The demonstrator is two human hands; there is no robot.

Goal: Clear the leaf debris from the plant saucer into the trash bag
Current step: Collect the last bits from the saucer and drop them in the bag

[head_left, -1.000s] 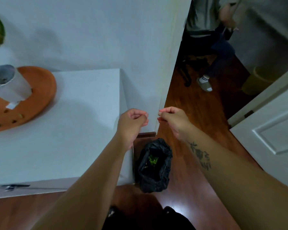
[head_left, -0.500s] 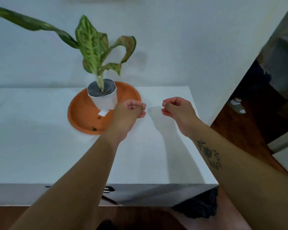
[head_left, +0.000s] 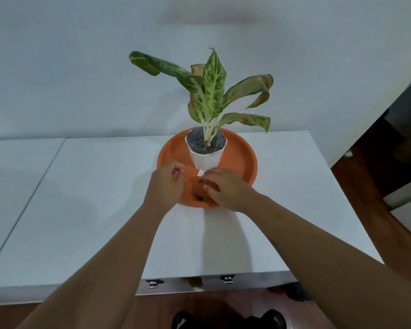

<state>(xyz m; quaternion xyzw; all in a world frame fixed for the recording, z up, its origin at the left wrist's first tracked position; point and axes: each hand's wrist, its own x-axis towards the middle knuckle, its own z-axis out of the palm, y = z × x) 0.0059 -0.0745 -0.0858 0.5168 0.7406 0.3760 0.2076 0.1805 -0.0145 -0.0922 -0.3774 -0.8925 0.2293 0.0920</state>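
An orange plant saucer (head_left: 243, 160) sits on the white table (head_left: 93, 205) with a white pot (head_left: 207, 157) and its green plant (head_left: 211, 91) standing in it. Small dark leaf bits (head_left: 199, 197) lie on the saucer's near part. My left hand (head_left: 165, 186) hovers over the saucer's near left rim, fingers curled with the tips pinched together. My right hand (head_left: 226, 188) is over the near rim just right of the debris, fingers bent down toward it. Whether either hand holds a leaf bit is not visible. A dark edge of the trash bag (head_left: 297, 293) shows under the table's right corner.
A white wall stands right behind the table. The table's right edge drops to a wooden floor (head_left: 377, 210). A seam splits the tabletop at the left. My shoes (head_left: 226, 319) show at the bottom.
My view swung from the trash bag on the floor back to the table. Both hands moved forward from above the bag to the saucer's near rim.
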